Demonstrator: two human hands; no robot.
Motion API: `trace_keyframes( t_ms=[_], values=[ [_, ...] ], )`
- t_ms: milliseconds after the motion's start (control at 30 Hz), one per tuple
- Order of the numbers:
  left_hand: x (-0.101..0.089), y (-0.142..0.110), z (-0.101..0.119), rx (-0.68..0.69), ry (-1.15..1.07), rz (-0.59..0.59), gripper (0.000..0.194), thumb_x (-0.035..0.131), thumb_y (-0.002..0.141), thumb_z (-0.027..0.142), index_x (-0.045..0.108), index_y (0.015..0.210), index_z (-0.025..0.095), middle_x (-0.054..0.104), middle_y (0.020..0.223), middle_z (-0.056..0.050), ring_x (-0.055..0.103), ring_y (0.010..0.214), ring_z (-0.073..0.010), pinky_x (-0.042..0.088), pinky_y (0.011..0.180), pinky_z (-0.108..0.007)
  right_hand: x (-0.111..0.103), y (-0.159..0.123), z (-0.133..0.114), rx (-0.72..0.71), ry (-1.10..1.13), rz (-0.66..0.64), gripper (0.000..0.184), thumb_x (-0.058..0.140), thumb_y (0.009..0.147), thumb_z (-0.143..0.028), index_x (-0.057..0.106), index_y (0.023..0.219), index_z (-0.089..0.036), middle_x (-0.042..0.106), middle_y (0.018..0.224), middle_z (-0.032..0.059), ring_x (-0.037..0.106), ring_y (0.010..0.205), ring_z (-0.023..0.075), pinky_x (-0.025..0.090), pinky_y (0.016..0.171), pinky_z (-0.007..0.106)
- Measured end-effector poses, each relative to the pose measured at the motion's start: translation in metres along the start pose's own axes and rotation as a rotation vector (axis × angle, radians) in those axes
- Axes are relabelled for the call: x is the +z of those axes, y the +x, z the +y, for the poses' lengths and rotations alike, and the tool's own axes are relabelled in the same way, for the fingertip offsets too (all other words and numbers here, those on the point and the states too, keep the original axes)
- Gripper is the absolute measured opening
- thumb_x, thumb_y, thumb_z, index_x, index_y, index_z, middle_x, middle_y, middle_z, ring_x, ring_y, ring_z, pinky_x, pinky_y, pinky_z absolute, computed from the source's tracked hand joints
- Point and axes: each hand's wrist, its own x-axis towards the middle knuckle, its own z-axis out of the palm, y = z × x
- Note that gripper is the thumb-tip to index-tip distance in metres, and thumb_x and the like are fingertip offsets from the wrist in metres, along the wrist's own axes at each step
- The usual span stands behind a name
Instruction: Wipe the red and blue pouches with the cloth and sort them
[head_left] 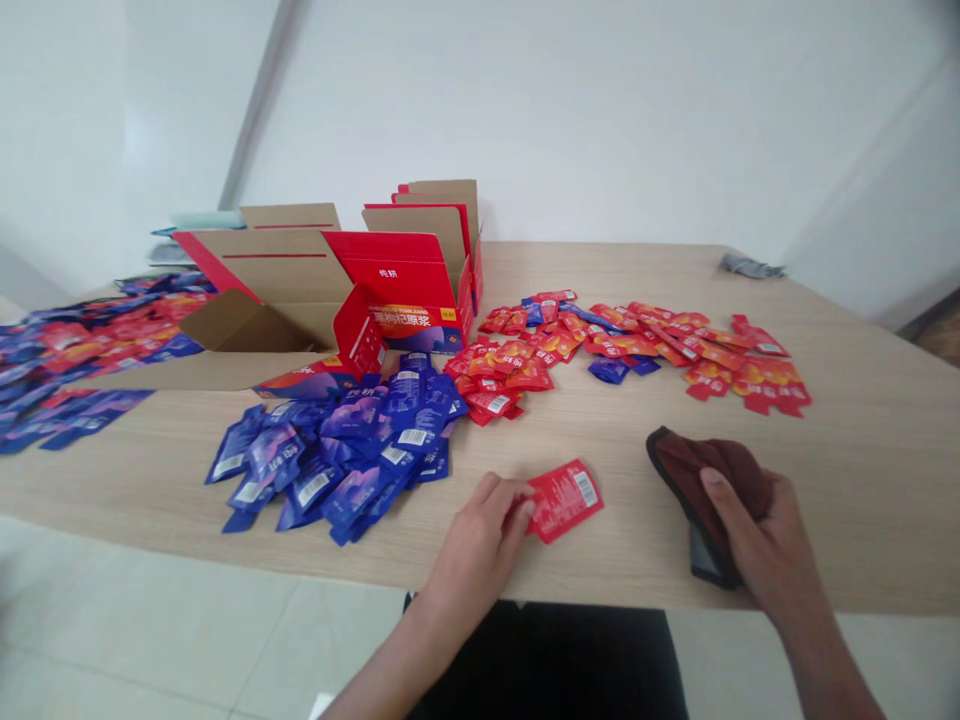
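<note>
My left hand [491,525] pinches one end of a red sachet [564,500] at the front of the table; a white barcode faces up at its far end. Farther right, my right hand [776,530] is closed on a brown cloth with black edging [716,470], thumb on top. A grey, dark-edged part [709,560] shows beneath the cloth; its kind I cannot make out. Left of my left hand lies a heap of blue sachets [352,450]. Behind the hands, red sachets [517,365] lie piled up, with a few blue ones among them.
An open cardboard box [281,265] and red printed boxes [416,290] with raised flaps stand at the back left. More red and blue sachets [82,345] cover the table's left end. A crumpled grey item [750,266] lies at the back right. The wooden table [862,500] meets a white wall.
</note>
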Motion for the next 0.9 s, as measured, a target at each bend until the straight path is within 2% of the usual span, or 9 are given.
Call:
trace_keyframes(
  t_ms=[100,200,367,467,600,700,767,833,900],
  values=[
    [-0.003,-0.008,0.003,0.055,0.273,-0.065,0.017,0.059,0.104,0.024,0.069,0.117,0.022,0.068,0.106,-0.006,0.066,0.099,-0.0241,0.057,0.089,-0.041,0.001,0.0,-0.003,0.069,0.007,-0.011,0.069,0.073,0.075,-0.077,0.057,0.115,-0.024,0.066,0.097,0.0028,0.066,0.089,0.0288,0.049,0.081,0.042],
    [-0.002,-0.016,0.002,0.119,0.44,-0.1,0.028,0.066,0.1,0.027,0.066,0.128,0.022,0.068,0.114,-0.007,0.064,0.105,-0.0266,0.058,0.094,-0.047,0.001,-0.002,-0.008,0.04,0.033,-0.013,0.069,0.073,0.075,-0.076,0.057,0.115,-0.022,0.066,0.098,0.0032,0.065,0.092,0.0287,0.049,0.083,0.041],
    [0.0,-0.038,-0.006,0.259,0.588,-0.081,0.05,0.07,0.097,0.04,0.058,0.144,0.026,0.055,0.147,-0.012,0.056,0.127,-0.033,0.056,0.103,-0.054,0.003,-0.002,-0.011,0.026,0.044,-0.023,0.068,0.073,0.075,-0.075,0.059,0.114,-0.021,0.067,0.096,0.0031,0.064,0.09,0.027,0.048,0.083,0.04],
    [-0.002,-0.046,-0.013,0.369,0.618,-0.069,0.052,0.063,0.102,0.042,0.053,0.149,0.026,0.048,0.156,-0.011,0.051,0.136,-0.0337,0.057,0.104,-0.051,0.003,-0.001,-0.014,0.019,0.045,-0.016,0.069,0.071,0.076,-0.075,0.058,0.115,-0.02,0.067,0.098,0.0047,0.064,0.092,0.0276,0.048,0.082,0.039],
    [-0.005,-0.047,-0.021,0.551,0.593,-0.084,0.048,0.058,0.105,0.04,0.055,0.148,0.02,0.056,0.149,-0.011,0.051,0.14,-0.029,0.054,0.11,-0.043,0.004,-0.009,-0.039,-0.059,0.035,0.063,0.069,0.071,0.079,-0.073,0.055,0.119,-0.019,0.069,0.106,0.0102,0.065,0.096,0.0298,0.049,0.084,0.041],
    [-0.006,-0.047,-0.024,0.613,0.575,-0.099,0.038,0.057,0.106,0.029,0.06,0.142,0.016,0.061,0.145,-0.01,0.054,0.139,-0.0263,0.051,0.114,-0.041,0.018,-0.036,-0.07,-0.181,0.032,0.067,0.061,0.071,0.083,-0.069,0.055,0.118,-0.021,0.071,0.101,0.01,0.068,0.091,0.03,0.05,0.077,0.038],
    [-0.005,-0.049,-0.024,0.639,0.558,-0.118,0.034,0.056,0.106,0.023,0.063,0.138,0.016,0.065,0.141,-0.009,0.056,0.137,-0.0263,0.052,0.113,-0.042,0.035,-0.061,-0.088,-0.376,0.008,-0.034,0.05,0.071,0.087,-0.06,0.055,0.116,-0.023,0.071,0.1,0.0083,0.069,0.09,0.0287,0.051,0.073,0.036],
    [-0.005,-0.051,-0.021,0.663,0.535,-0.142,0.032,0.052,0.107,0.018,0.064,0.136,0.015,0.068,0.137,-0.008,0.06,0.132,-0.0255,0.055,0.11,-0.042,0.055,-0.084,-0.098,-0.647,-0.028,-0.209,0.033,0.069,0.093,-0.048,0.056,0.113,-0.025,0.07,0.103,0.0069,0.068,0.094,0.0265,0.053,0.08,0.037],
    [-0.006,-0.053,-0.017,0.675,0.517,-0.159,0.033,0.046,0.108,0.015,0.064,0.136,0.014,0.07,0.132,-0.008,0.064,0.125,-0.0237,0.056,0.108,-0.04,0.072,-0.097,-0.099,-0.844,-0.093,-0.381,0.02,0.068,0.095,-0.036,0.056,0.108,-0.027,0.07,0.102,0.0044,0.066,0.096,0.0249,0.053,0.084,0.037]
  ],
)
